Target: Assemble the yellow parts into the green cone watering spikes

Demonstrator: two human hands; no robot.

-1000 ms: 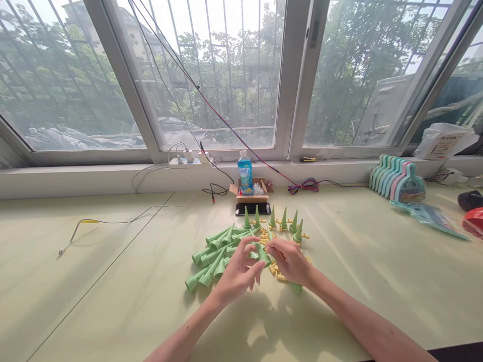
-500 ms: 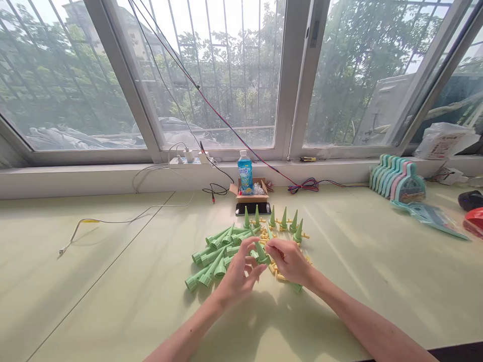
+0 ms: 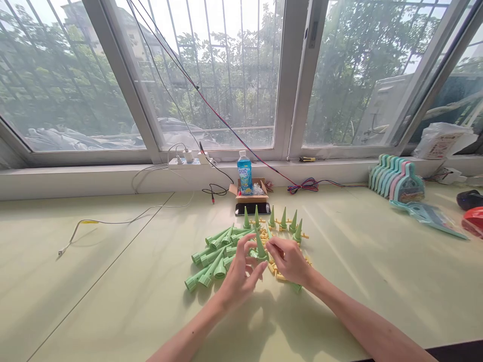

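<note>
Head camera view: two bare hands meet above the middle of a pale green tabletop (image 3: 113,311), whose far edge runs along a windowed wall. The left hand (image 3: 238,276) curls its fingers and thumb around a green cone (image 3: 260,247), which stands roughly upright in that grip, point up. The right hand (image 3: 290,260) has its fingertips pressed together just beside the cone; whether they pinch anything is hidden. Left of the hands, loose green cones (image 3: 214,266) lie in a heap. Small yellow parts (image 3: 281,277) are scattered beneath and beyond the right hand. Past them, toward the far edge, finished-looking cones (image 3: 284,221) stand upright with yellow pieces at their bases. Nearer that edge lie a black phone (image 3: 252,209) and an open cardboard box (image 3: 252,199) bearing a blue bottle (image 3: 245,176).
</note>
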